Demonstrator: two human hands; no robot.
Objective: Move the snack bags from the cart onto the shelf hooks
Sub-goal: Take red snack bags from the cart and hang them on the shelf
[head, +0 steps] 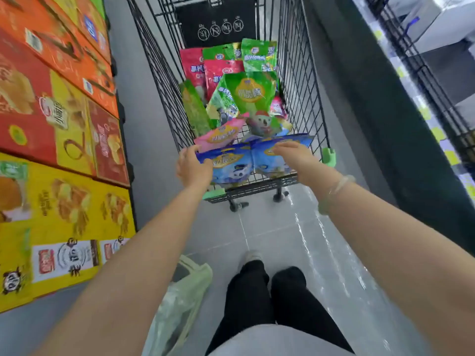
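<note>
A black wire cart (303, 80) stands ahead of me, filled with several snack bags: green bags (253, 91), red bags (218, 73) and a pink bag (221, 136). At the cart's near end lie blue snack bags (231, 168) with a panda print. My left hand (192, 168) grips the left edge of the blue bags. My right hand (290, 152) rests on top of the blue bags at their right side, fingers curled over them. No shelf hooks are clearly visible.
Stacked orange, red and yellow cartons (59, 140) line the left side of the aisle. A dark wire shelf unit (437, 104) runs along the right. A pale green bag (180, 299) hangs by my left hip above the grey tile floor (295, 247).
</note>
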